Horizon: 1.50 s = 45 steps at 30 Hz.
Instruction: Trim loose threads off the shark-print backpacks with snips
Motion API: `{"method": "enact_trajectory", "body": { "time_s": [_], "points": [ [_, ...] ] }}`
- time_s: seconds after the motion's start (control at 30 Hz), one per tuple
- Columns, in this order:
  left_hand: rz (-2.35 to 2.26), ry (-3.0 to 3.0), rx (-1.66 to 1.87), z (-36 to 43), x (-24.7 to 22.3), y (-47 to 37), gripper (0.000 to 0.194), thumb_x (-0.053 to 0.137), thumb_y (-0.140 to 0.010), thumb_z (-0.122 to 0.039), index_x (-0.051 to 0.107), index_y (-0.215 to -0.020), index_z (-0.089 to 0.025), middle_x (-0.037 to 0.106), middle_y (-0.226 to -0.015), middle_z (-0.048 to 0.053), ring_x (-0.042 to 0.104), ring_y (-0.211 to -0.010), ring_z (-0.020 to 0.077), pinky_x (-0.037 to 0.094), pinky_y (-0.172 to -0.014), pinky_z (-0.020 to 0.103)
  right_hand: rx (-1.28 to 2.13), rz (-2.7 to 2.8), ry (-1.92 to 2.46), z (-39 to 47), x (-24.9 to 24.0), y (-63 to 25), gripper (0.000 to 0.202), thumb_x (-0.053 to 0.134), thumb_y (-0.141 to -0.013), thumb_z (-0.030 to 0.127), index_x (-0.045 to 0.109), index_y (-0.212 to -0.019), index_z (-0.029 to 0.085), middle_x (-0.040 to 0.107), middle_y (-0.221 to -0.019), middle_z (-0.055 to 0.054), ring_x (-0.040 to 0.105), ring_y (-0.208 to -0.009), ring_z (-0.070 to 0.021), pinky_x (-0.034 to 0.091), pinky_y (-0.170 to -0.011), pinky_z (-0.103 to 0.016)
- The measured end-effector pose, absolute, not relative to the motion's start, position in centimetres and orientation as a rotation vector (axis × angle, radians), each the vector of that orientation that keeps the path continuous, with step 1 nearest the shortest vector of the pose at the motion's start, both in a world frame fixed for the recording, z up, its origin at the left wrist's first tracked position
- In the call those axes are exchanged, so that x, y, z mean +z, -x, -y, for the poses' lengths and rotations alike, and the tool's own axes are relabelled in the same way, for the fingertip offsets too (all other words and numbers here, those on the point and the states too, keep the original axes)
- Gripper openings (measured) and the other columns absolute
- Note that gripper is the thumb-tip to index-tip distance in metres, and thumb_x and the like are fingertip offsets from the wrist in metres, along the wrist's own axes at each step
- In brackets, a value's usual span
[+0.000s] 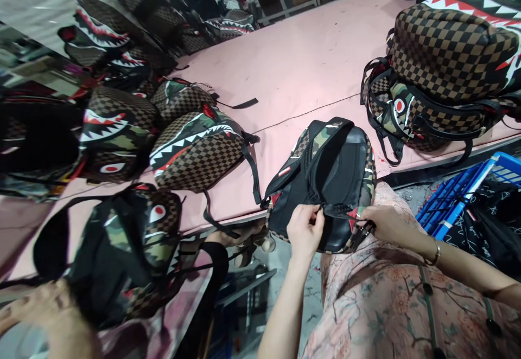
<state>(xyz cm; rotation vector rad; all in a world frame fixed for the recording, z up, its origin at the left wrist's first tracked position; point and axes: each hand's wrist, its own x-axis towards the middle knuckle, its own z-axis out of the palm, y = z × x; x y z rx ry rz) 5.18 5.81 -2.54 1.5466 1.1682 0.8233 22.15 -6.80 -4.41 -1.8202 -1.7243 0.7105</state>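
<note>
A checkered and camouflage backpack (345, 166) lies on the table's near edge, its black padded back and shoulder straps facing up. At its lower part, my left hand (304, 230) is closed in a pinch on a black backpack strap. My right hand (386, 226), with a bracelet on the wrist, is closed on the strap end by the red corner tab (352, 219) at the bag's lower right. The exact bit of webbing between my fingers is partly hidden.
More shark-mouth backpacks lie on the pink table (301, 71), such as a checkered backpack (199, 155) on the left and a stacked backpack (443, 55) on the right. A co-worker's blurred hand (49, 310) is beside another backpack (126, 239). A blue crate (451, 202) stands at right.
</note>
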Motion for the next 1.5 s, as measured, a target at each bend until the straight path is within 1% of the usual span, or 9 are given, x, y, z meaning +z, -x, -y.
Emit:
{"method": "enact_trajectory", "body": {
  "time_s": [0.17,0.4,0.5,0.67,0.77,0.97,1.13,1.27,1.5],
  "points": [
    [-1.302,-1.935,0.875,-5.2,-3.7,-6.0,0.017,0.06,-0.062,-0.008,0.067,-0.068,-0.022,0.05,-0.07,0.002,0.043,-0.063,0.0142,0.031,-0.059,0.022,1.201,1.59,1.347,5.8,-2.5,-21.4,0.027,0.051,-0.076,0.021,0.044,-0.051,0.016,0.038,-0.049,0.006,0.036,-0.049,-0.008,0.026,-0.048,-0.02],
    [-1.127,-1.748,1.018,-4.4,-3.7,-5.7,0.021,0.058,-0.068,-0.01,0.07,-0.078,-0.023,0.052,-0.062,0.001,0.047,-0.06,0.0141,0.037,-0.064,0.024,1.622,1.034,1.036,3.0,-0.2,-22.3,0.037,0.061,-0.07,0.046,0.046,-0.055,0.015,0.033,-0.048,0.007,0.028,-0.044,-0.0048,0.02,-0.042,-0.019],
    [-1.057,-1.91,1.101,-3.6,-3.1,-4.8,0.029,0.062,-0.067,-0.014,0.068,-0.093,-0.026,0.058,-0.082,0.005,0.052,-0.077,0.0181,0.039,-0.077,0.03,1.671,0.657,0.948,1.6,0.3,-22.2,0.04,0.065,-0.065,0.05,0.045,-0.058,0.016,0.027,-0.044,0.01,0.017,-0.039,-0.0025,0.011,-0.038,-0.018],
    [-0.75,-2.231,1.004,-1.9,-1.3,-4.8,0.017,0.072,-0.06,-0.018,0.07,-0.069,-0.033,0.063,-0.085,0.004,0.053,-0.092,0.0233,0.024,-0.098,0.045,1.697,0.51,0.883,-0.6,-1.2,-20.6,0.039,0.071,-0.061,0.044,0.044,-0.059,0.016,0.026,-0.044,0.012,0.015,-0.038,-0.0013,0.008,-0.036,-0.018],
    [-0.64,-1.977,0.888,-1.5,1.4,-5.0,0.014,0.062,-0.073,-0.024,0.07,-0.083,-0.029,0.067,-0.086,0.007,0.058,-0.09,0.0236,0.031,-0.095,0.046,1.596,0.531,1.012,-1.0,-2.7,-19.8,0.042,0.071,-0.059,0.044,0.039,-0.058,0.017,0.028,-0.043,0.012,0.019,-0.037,-0.0015,0.01,-0.036,-0.018],
    [-0.938,-0.958,1.483,-4.1,5.4,-4.1,0.022,0.06,-0.075,-0.037,0.064,-0.084,-0.018,0.063,-0.066,0.001,0.059,-0.059,0.013,0.049,-0.063,0.03,1.384,0.852,1.397,1.7,-5.0,-20.1,0.039,0.062,-0.066,0.045,0.037,-0.053,0.018,0.034,-0.044,0.008,0.033,-0.04,-0.0048,0.023,-0.039,-0.018],
    [-0.956,-0.843,1.013,-4.6,3.9,-4.3,0.027,0.068,-0.068,-0.03,0.064,-0.088,-0.013,0.061,-0.062,0.0,0.039,-0.037,0.0014,0.032,-0.038,0.016,1.226,1.01,1.595,4.6,-5.8,-22.1,0.023,0.064,-0.065,0.033,0.048,-0.064,0.018,0.047,-0.056,0.005,0.048,-0.055,-0.0105,0.037,-0.051,-0.021],
    [-0.941,-0.891,0.821,-3.1,2.8,-5.5,0.03,0.068,-0.067,-0.03,0.065,-0.091,-0.012,0.066,-0.069,0.004,0.048,-0.042,0.0047,0.037,-0.043,0.018,0.867,1.087,1.606,4.9,-3.3,-22.9,0.021,0.05,-0.078,0.027,0.053,-0.098,0.021,0.057,-0.085,-0.001,0.055,-0.075,-0.0144,0.043,-0.065,-0.025],
    [-0.947,-0.99,0.697,-1.8,2.8,-6.3,0.025,0.063,-0.07,-0.035,0.063,-0.063,-0.01,0.054,-0.042,-0.002,0.04,-0.031,0.0044,0.027,-0.035,0.016,0.363,1.438,1.555,3.0,0.2,-20.4,0.012,0.048,-0.083,0.02,0.057,-0.089,0.018,0.057,-0.078,-0.003,0.053,-0.071,-0.0149,0.043,-0.065,-0.027]
  ]
}}
